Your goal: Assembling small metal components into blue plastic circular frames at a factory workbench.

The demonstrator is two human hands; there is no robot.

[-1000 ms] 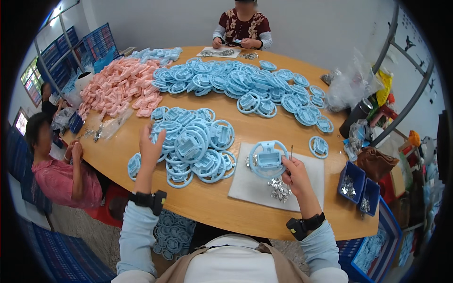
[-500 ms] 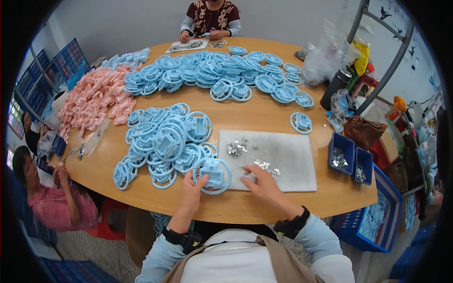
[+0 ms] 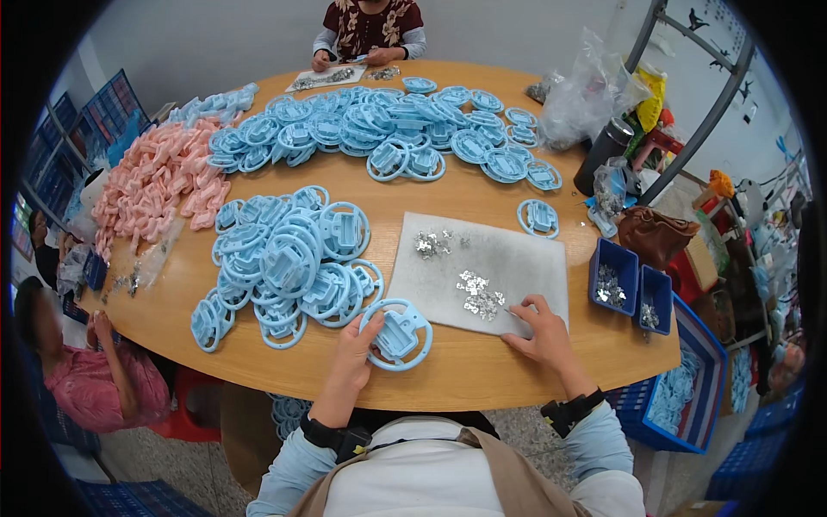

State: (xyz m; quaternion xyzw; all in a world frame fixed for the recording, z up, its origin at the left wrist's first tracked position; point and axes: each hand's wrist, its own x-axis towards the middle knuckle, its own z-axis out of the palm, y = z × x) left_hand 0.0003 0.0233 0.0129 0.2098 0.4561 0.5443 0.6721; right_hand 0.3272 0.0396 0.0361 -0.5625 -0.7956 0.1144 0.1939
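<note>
My left hand (image 3: 349, 358) grips the left rim of a light-blue round plastic part (image 3: 398, 334), a ring with a raised boxy middle, held tilted over the table's front. My right hand (image 3: 544, 338) rests at the front right edge of a white rectangular mat (image 3: 517, 258), its fingers on the mat and its thumb apart by the edge. No object shows between those fingers. Beside them on the mat lies a cluster of small silvery metal pieces (image 3: 479, 295); another little heap (image 3: 432, 244) sits farther back.
Piles of blue parts (image 3: 284, 258) stand left of the mat and at the back (image 3: 370, 121). Pink parts (image 3: 159, 177) lie far left. Two blue bins (image 3: 613, 276) hold metal pieces on the right, near a dark bottle (image 3: 603, 155). Co-workers sit at left (image 3: 99, 379) and across (image 3: 370, 34).
My right hand has moved right, from over the metal pieces to the mat's front edge. The mat is turned slightly clockwise. The blue part in my left hand has tilted.
</note>
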